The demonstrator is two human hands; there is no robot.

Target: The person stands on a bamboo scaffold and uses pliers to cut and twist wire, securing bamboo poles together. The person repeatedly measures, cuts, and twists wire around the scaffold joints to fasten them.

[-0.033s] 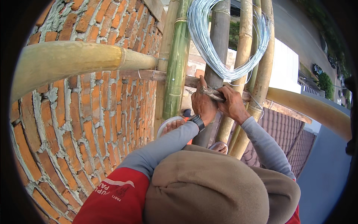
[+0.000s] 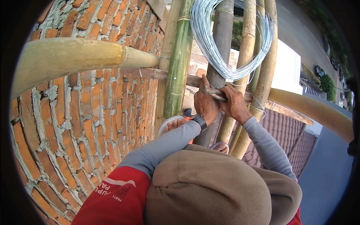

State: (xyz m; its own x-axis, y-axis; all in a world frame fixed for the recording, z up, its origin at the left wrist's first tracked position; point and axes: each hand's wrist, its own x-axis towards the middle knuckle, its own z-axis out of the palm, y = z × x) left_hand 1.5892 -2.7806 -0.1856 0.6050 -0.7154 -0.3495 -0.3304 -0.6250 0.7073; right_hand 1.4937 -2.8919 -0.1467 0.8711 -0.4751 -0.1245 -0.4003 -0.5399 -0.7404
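My right hand [image 2: 233, 104] is closed around a dark, worn metal tool that looks like a pair of pincers [image 2: 215, 93]. The tool lies crosswise over a dark bamboo pole [image 2: 216, 79]. Beside it, my left hand [image 2: 206, 105] rests against the same pole, its index finger pointing up along it and the other fingers curled. The tool's far end meets this hand near the thumb; what the curled fingers hold is hidden. Just beyond both hands, a big coil of silvery wire [image 2: 235, 75] hangs over the poles.
A green bamboo pole [image 2: 177, 67] and pale bamboo poles [image 2: 245, 41] stand alongside. A thick bamboo bar [image 2: 75, 56] and a wooden crosspiece [image 2: 148, 73] run across. The brick wall [image 2: 90, 112] is at left. Tiled roof [image 2: 281, 129] and a road lie far below at right.
The whole view has shifted slightly to the right. Both hands and the tool keep their places on the dark pole.
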